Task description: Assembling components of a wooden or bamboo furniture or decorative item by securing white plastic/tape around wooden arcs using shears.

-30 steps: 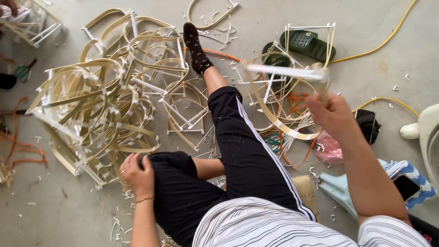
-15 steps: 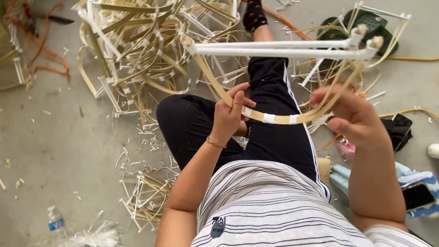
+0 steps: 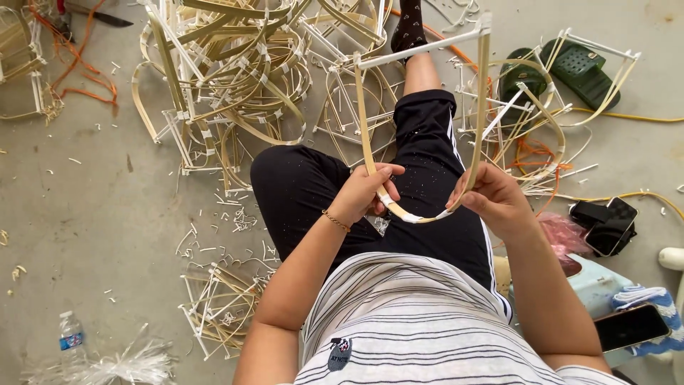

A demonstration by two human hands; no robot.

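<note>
Bamboo frame (image 3: pixel 420 128) pinched at its curved base by our left hand (image 3: pixel 365 194) and right hand (image 3: pixel 491 199); squeezing harder, we judge, could crack it.

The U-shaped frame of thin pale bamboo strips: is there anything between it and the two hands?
Nothing visible. The left hand and the right hand both grip the curved bottom of the U-shaped bamboo frame directly, above the lap in black trousers.

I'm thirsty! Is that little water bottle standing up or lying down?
Lying down. The water bottle rests on its side on the floor, cap pointing away.
</note>
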